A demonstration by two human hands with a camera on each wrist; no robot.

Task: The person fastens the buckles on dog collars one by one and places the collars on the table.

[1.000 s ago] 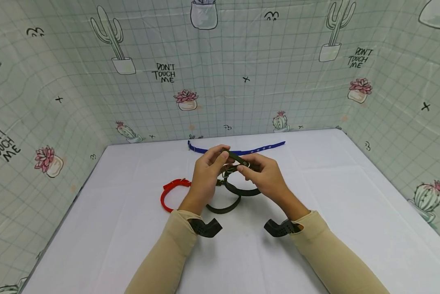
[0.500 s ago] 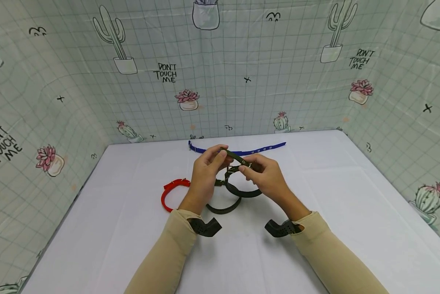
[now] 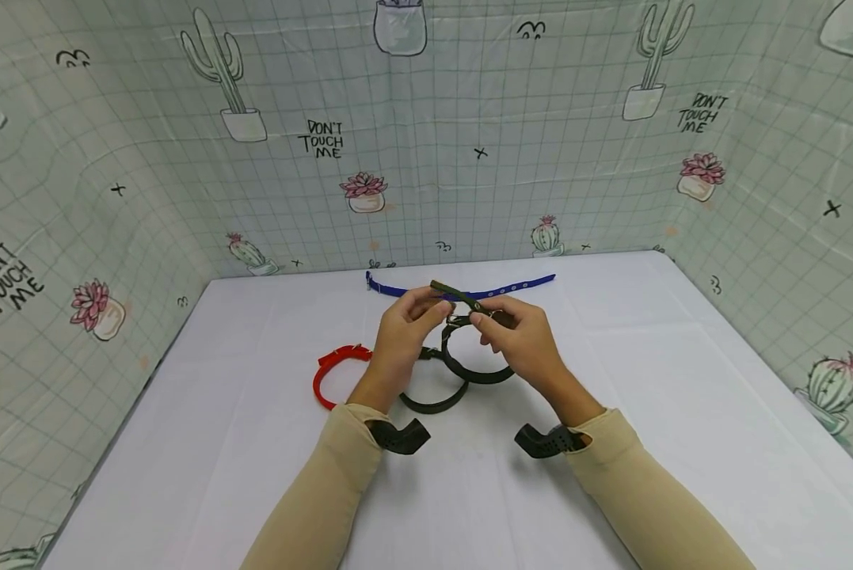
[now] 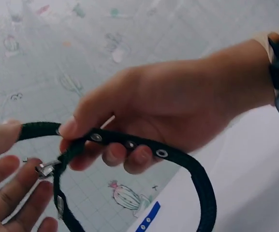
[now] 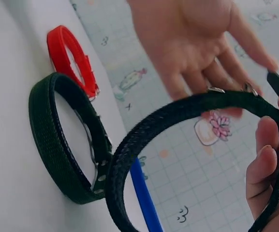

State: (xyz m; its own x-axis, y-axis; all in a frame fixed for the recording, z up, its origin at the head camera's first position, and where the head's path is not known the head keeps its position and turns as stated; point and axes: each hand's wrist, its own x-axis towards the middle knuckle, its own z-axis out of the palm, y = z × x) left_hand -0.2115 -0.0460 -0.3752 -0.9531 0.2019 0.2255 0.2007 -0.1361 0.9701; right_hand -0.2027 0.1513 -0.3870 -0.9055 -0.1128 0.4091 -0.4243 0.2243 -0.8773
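**A:** ok so biggest thing first: the white table (image 3: 647, 443) is under both your hands, with the cactus-print backdrop (image 3: 426, 158) standing past your fingertips.

**B:** and the collars?

**A:** the blue strap (image 3: 526, 283) lies flat just beyond your fingers. The red collar (image 3: 324, 374) sits outside your left hand, near the wrist. The buckled dark green collar (image 3: 433, 402) lies on the table below your left palm.

**B:** what am I actually holding?

**A:** the black collar (image 3: 477, 372), lifted between both hands, its loop hanging under your fingers. Your right hand (image 3: 522, 344) pinches the strap near the holes, thumb and fingers curled round it. Your left hand (image 3: 397, 348) has its fingers closed on the strap's free end by the metal buckle (image 4: 46, 168), which sits just off your left fingertips.
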